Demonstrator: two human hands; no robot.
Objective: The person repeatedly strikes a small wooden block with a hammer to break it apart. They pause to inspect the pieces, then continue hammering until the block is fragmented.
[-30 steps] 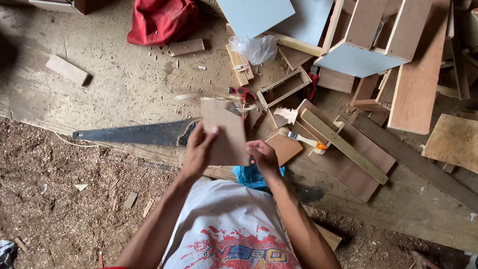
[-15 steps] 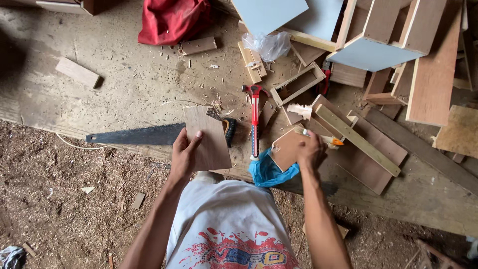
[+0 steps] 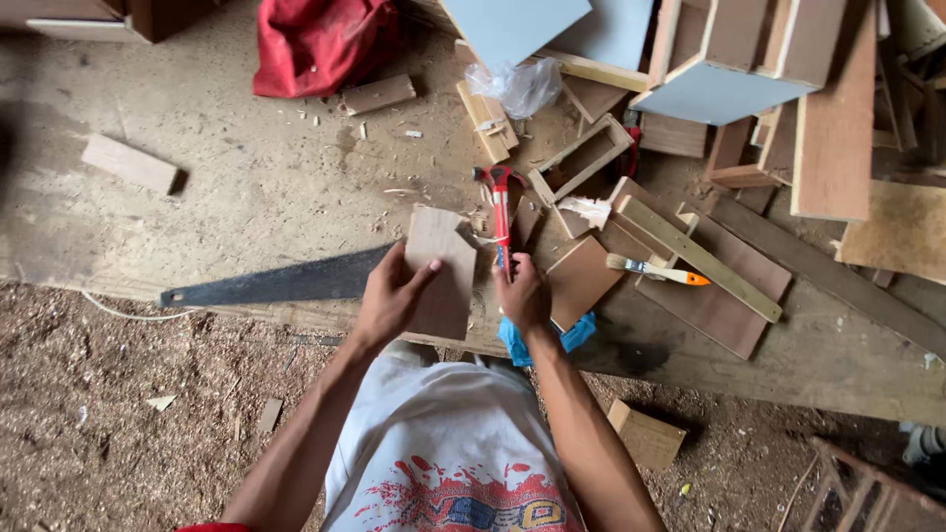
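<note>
The left hand (image 3: 392,296) is gripping a flat rectangular brown plywood piece (image 3: 440,271), thumb across its face, just left of the red-handled claw hammer (image 3: 501,212). The right hand (image 3: 522,294) is closing around that hammer's handle (half a second ago it was resting on a board farther right). Bare sawdusty bench is lying open left of the hammer, above the black handsaw blade (image 3: 281,283).

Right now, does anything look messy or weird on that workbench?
Yes. Wood offcuts lie in a jumble across the bench, and sawdust covers the ground. The handsaw lies along the bench edge by the left hand, blade bare.
</note>
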